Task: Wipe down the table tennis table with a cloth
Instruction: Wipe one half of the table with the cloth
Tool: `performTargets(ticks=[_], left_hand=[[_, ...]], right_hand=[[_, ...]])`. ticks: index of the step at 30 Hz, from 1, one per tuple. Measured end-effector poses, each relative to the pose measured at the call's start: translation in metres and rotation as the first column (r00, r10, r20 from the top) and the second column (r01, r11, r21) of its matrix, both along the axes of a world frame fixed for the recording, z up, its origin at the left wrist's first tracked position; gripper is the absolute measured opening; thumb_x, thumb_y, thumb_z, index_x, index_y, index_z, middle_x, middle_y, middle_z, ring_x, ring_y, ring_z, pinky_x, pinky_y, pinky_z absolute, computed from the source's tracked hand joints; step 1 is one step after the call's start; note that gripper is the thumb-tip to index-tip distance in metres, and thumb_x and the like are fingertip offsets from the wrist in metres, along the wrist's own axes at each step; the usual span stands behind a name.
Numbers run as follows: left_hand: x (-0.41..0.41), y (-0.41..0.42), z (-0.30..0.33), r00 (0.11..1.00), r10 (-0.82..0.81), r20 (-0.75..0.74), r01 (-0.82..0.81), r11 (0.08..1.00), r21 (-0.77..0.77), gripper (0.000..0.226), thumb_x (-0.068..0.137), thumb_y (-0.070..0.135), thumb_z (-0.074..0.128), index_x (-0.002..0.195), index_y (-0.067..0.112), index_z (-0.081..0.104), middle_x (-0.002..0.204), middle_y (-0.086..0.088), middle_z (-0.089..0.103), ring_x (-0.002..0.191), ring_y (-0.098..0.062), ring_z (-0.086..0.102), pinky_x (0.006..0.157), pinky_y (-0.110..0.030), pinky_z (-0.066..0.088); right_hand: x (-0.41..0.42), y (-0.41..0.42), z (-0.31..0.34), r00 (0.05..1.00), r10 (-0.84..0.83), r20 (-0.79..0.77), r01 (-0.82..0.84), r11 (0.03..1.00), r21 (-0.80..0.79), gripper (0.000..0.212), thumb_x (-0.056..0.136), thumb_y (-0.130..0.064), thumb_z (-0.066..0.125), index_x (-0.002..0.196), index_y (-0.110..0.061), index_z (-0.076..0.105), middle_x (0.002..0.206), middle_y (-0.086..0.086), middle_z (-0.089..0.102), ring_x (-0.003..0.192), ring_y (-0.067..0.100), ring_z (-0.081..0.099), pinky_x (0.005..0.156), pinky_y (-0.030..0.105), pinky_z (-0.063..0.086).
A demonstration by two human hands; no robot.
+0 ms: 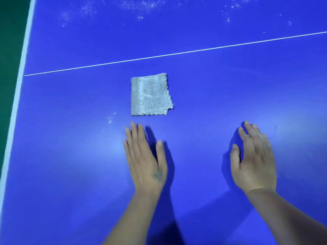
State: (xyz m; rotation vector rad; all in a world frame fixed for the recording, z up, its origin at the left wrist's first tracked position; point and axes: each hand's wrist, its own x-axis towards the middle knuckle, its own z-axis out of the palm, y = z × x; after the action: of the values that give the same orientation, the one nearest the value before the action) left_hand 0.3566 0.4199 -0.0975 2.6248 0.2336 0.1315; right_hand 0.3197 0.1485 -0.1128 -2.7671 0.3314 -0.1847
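Both hands (pixel 146 156) flat, empty (perhaps hovering), cloth (pixel 150 94) untouched

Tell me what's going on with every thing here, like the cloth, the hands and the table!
cloth: folded, flat on the table, nobody holds it.
left hand: open, fingers straight, just short of the cloth.
right hand: open, holds nothing.
table: blue, white specks at the far side.

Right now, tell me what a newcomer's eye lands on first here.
A folded grey cloth lies alone on the blue table, just short of the white line. Both hands, left and right, hover open near it, touching nothing. White specks dust the far surface.
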Motion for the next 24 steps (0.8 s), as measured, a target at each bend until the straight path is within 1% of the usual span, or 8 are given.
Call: performTargets(ticks=[2,4,8,11,14,19,22,24], left_hand=[[-0.04,0.002,-0.005,0.996,0.028,-0.086,-0.02,0.995,0.094,0.074,0.112,0.042,0.042,0.171,0.006,0.016,0.181,-0.004,0.005,0.167,-0.02,-0.002,0.134,-0.055,0.014],[-0.052,0.007,-0.007,0.99,0.072,-0.121,-0.052,0.985,0.164,0.073,0.113,0.043,0.034,0.171,0.006,0.012,0.181,-0.005,0.002,0.167,-0.02,-0.004,0.134,-0.055,0.013],[-0.034,0.026,-0.003,0.978,0.185,-0.099,-0.161,0.963,0.214,0.071,0.113,0.047,0.023,0.171,0.007,0.015,0.181,-0.005,0.007,0.167,-0.018,-0.004,0.135,-0.052,0.01],[-0.03,0.038,-0.008,0.966,0.224,-0.126,-0.186,0.948,0.258,0.074,0.112,0.054,0.019,0.172,0.01,0.013,0.181,-0.005,0.005,0.167,-0.018,-0.007,0.135,-0.052,0.008],[-0.037,0.038,-0.017,0.961,0.219,-0.169,-0.153,0.93,0.335,0.078,0.111,0.059,0.017,0.172,0.012,0.007,0.181,-0.004,0.001,0.167,-0.02,-0.008,0.135,-0.051,0.006],[-0.036,0.038,-0.017,0.961,0.223,-0.165,-0.157,0.927,0.34,0.078,0.11,0.06,0.021,0.172,0.014,0.01,0.181,-0.003,0.003,0.167,-0.019,-0.007,0.135,-0.051,0.005],[-0.035,0.039,-0.019,0.962,0.219,-0.16,-0.156,0.929,0.334,0.079,0.109,0.06,0.02,0.172,0.014,0.012,0.181,-0.003,0.004,0.167,-0.02,-0.006,0.135,-0.051,0.007],[-0.034,0.04,-0.021,0.961,0.226,-0.16,-0.162,0.928,0.336,0.079,0.109,0.061,0.02,0.172,0.014,0.012,0.181,-0.003,0.005,0.167,-0.019,-0.006,0.135,-0.051,0.007]], right_hand=[[0.0,0.001,0.002,1.0,0.007,0.004,-0.007,1.0,0.0,0.052,0.104,-0.023,0.042,0.149,0.001,0.052,0.168,0.009,0.038,0.159,0.031,0.03,0.132,0.05,0.02],[0.0,0.001,0.005,1.0,0.015,0.001,-0.015,1.0,-0.003,0.052,0.104,-0.023,0.041,0.149,0.001,0.052,0.168,0.01,0.039,0.159,0.032,0.031,0.131,0.052,0.021],[0.001,0.002,0.009,1.0,0.015,-0.015,-0.015,1.0,0.0,0.053,0.105,-0.025,0.04,0.149,0.0,0.051,0.168,0.009,0.038,0.16,0.029,0.029,0.131,0.052,0.022],[0.001,0.002,0.008,1.0,0.015,-0.012,-0.015,1.0,-0.003,0.053,0.104,-0.025,0.04,0.149,0.001,0.052,0.168,0.01,0.039,0.159,0.03,0.03,0.13,0.053,0.022],[0.0,0.002,0.007,1.0,0.013,0.002,-0.013,1.0,0.002,0.052,0.104,-0.024,0.04,0.149,0.0,0.052,0.168,0.009,0.039,0.16,0.03,0.03,0.13,0.053,0.023],[-0.001,0.003,0.004,1.0,0.015,-0.005,-0.015,1.0,-0.013,0.053,0.103,-0.023,0.04,0.149,0.0,0.051,0.166,0.011,0.041,0.159,0.029,0.031,0.13,0.053,0.024],[0.012,0.01,0.005,0.998,-0.035,0.05,0.034,0.999,0.032,0.046,0.1,-0.024,0.048,0.136,0.003,0.059,0.154,0.018,0.052,0.146,0.04,0.045,0.12,0.059,0.036],[0.044,0.03,0.013,0.994,0.031,0.106,-0.04,0.995,0.087,0.044,0.097,-0.027,0.057,0.131,0.0,0.061,0.146,0.018,0.056,0.134,0.044,0.053,0.113,0.061,0.042]])
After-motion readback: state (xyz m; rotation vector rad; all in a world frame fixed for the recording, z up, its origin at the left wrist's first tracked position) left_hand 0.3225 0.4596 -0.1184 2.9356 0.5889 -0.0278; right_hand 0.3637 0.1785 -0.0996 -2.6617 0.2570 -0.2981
